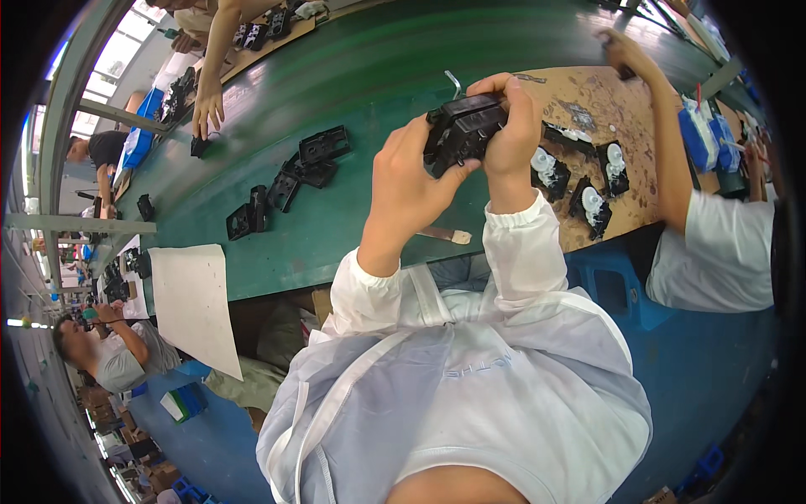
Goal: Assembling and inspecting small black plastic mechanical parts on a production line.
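Both my hands hold a black plastic housing (463,133) above the green work surface. My left hand (405,178) is closed on its left side, with the thumb along the lower edge. From the right, my right hand (515,134) wraps round it, fingers over the top. A bent metal piece (453,81) shows just beyond the housing; whether it is attached, I cannot tell. Close to my right hand, several black parts with white round pieces (550,172) lie on a brown board (630,109). Below my hands rests a flat wooden-looking strip (445,235).
Several black housings (285,186) lie in a row on the green bench (336,252) to the left. A white sheet (197,302) hangs at the bench's left edge. A co-worker's arm (659,126) reaches in from the right, another's hand (208,105) from the far left. A blue stool (613,290) stands at right.
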A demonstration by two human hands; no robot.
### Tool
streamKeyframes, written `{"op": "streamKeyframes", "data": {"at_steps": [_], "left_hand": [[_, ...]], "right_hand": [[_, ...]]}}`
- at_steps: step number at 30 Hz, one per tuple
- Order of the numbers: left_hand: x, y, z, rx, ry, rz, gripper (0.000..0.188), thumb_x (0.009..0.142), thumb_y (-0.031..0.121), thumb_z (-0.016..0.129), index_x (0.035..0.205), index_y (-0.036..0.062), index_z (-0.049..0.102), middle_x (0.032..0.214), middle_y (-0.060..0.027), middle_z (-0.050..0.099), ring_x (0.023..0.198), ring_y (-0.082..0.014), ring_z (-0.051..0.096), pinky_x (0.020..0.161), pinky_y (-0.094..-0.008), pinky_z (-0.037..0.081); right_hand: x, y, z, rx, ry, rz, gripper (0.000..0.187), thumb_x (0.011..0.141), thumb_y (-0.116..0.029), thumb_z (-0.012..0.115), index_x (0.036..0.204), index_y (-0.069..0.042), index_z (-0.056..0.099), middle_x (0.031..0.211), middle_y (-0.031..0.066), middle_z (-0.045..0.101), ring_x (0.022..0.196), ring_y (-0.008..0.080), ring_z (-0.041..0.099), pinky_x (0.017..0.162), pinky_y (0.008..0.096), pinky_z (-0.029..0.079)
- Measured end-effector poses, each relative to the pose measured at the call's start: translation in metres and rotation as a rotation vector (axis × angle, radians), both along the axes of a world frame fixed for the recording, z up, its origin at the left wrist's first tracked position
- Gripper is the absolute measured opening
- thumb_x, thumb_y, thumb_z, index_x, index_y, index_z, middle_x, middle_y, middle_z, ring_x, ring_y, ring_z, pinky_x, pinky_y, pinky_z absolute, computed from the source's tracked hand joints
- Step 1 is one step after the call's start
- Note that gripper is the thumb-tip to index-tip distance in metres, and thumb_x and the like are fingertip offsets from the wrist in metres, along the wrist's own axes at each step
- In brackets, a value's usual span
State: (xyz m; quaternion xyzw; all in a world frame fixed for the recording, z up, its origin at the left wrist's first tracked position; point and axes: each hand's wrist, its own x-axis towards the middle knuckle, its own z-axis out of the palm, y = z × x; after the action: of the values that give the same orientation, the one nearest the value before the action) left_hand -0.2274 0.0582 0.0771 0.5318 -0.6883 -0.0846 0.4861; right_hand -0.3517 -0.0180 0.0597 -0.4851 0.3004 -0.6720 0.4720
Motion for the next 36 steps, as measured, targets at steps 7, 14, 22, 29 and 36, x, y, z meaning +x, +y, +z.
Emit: {"op": "streamKeyframes", "data": {"at_steps": [7,14,22,29,36], "left_hand": [[0.038,-0.022,0.006,-0.016,0.007,0.092,0.044,0.063,0.009,0.083,0.102,-0.0031,0.065,0.086,-0.0147,0.071,0.069,-0.0295,0.064,0.067,-0.0343,0.052],[0.226,-0.15,-0.008,0.255,-0.3,0.416,0.047,0.072,0.023,0.079,0.109,-0.0024,0.068,0.096,-0.0169,0.074,0.083,-0.0331,0.07,0.077,-0.0359,0.055],[0.261,-0.226,-0.07,0.566,-0.704,0.483,0.051,0.076,0.037,0.07,0.115,0.0048,0.068,0.103,-0.0138,0.073,0.095,-0.0358,0.067,0.091,-0.049,0.048],[0.135,-0.22,-0.034,0.376,-0.752,0.267,0.046,0.079,0.039,0.065,0.116,0.0123,0.069,0.112,-0.0079,0.071,0.104,-0.0337,0.065,0.094,-0.0498,0.046],[-0.01,-0.226,-0.029,0.432,-0.536,-0.467,0.037,0.086,0.025,0.066,0.118,0.006,0.068,0.115,-0.0062,0.07,0.101,-0.0232,0.065,0.091,-0.0319,0.05]], "right_hand": [[0.041,-0.028,-0.011,0.003,-0.017,0.051,0.037,0.093,-0.022,0.042,0.11,0.004,0.062,0.102,0.0158,0.067,0.088,0.0213,0.06,0.079,0.03,0.049],[0.146,-0.046,-0.049,-0.36,1.186,0.263,0.068,0.078,-0.027,0.071,0.14,-0.007,0.051,0.134,0.0196,0.057,0.116,0.0376,0.059,0.092,0.0476,0.05],[0.142,-0.057,-0.068,-0.324,1.4,0.265,0.054,0.07,-0.016,0.075,0.119,-0.002,0.056,0.114,0.0218,0.054,0.094,0.0378,0.06,0.081,0.0464,0.052],[0.023,-0.001,-0.032,-0.202,1.151,-0.232,0.038,0.068,0.004,0.066,0.102,0.0,0.05,0.108,0.0215,0.046,0.08,0.0348,0.056,0.063,0.0441,0.054],[-0.016,0.056,-0.067,-0.241,1.433,-0.306,0.037,0.072,-0.007,0.069,0.105,-0.007,0.052,0.104,0.0144,0.046,0.083,0.0305,0.053,0.069,0.0391,0.05]]}}
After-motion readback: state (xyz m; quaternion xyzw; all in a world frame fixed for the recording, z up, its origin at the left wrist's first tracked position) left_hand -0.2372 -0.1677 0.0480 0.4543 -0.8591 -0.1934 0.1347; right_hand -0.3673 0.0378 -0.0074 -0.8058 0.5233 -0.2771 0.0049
